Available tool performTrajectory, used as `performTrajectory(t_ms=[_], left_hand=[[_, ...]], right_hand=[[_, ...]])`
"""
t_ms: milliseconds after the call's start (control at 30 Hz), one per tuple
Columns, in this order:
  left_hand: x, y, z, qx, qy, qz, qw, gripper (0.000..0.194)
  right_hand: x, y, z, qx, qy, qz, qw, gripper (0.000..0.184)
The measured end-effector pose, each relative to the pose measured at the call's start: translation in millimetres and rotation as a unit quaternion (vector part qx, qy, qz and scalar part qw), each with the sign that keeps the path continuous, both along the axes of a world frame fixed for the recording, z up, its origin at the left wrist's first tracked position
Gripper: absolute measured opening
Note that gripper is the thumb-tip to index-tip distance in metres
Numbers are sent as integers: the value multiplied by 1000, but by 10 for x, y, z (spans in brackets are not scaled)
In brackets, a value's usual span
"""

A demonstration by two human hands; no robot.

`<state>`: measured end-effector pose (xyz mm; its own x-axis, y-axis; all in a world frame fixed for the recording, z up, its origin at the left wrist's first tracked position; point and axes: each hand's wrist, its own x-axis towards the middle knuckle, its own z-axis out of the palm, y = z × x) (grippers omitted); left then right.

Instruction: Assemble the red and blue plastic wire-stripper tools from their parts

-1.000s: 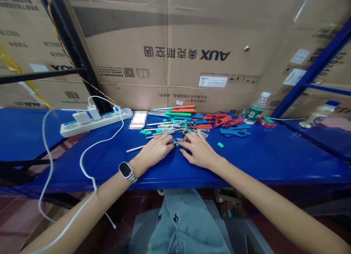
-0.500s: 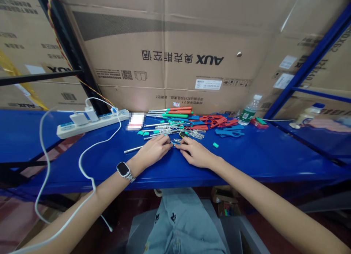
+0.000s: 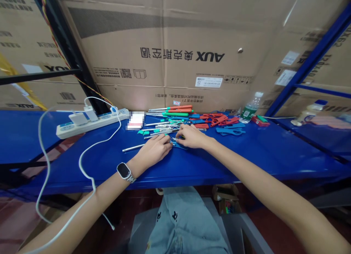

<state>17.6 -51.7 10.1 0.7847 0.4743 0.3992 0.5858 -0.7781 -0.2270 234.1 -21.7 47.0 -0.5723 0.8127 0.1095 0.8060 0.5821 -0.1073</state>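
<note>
Right hand brought forward to the tools

Since the earlier frame, the right hand has been shifted forward, to the near side of the pile, while the left hand has been kept almost in place. More of a blue piece is now exposed on the tabletop, between the hands and just below the right fingertips.

By the left hand, the fingers are drawn together at the left end of the blue piece; whether it is gripped cannot be told. By the right hand, the fingers are bent beside small metal parts, and whether anything is clamped there cannot be made out. One end of a silver rod is covered by the left hand; its other end is pointed left.

Behind the hands, orange handles and a green handle are laid. To the right, red pieces are heaped near a bottle. At the left, a power strip is set.
</note>
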Motion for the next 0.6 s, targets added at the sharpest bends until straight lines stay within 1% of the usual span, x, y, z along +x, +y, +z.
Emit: performTrajectory(t_ms=[133,200,267,333,433,500,533,600], left_hand=[[-13,16,-28,-6,-8,-4,1000,26],[-16,20,-37,-7,-11,-5,1000,25],[-16,19,-39,-7,-13,-6,1000,26],[-15,16,-36,-8,-15,-6,1000,26],[-17,17,-33,-11,-15,-5,1000,27],[-20,20,-34,-12,-15,-6,1000,27],[-21,21,-34,-12,-16,-7,1000,27],[-24,18,-34,-13,-18,-7,1000,26]], right_hand=[[-119,131,126,-45,-29,16,998,10],[-135,140,155,-58,-18,12,998,8],[-118,109,151,-50,11,7,999,8],[-83,47,113,-20,49,4,999,9],[-35,-68,6,16,106,2,994,13],[-20,-133,-76,9,143,-16,990,27],[-19,-158,-115,5,157,-28,987,31],[-21,-196,-183,12,165,-49,985,27]])
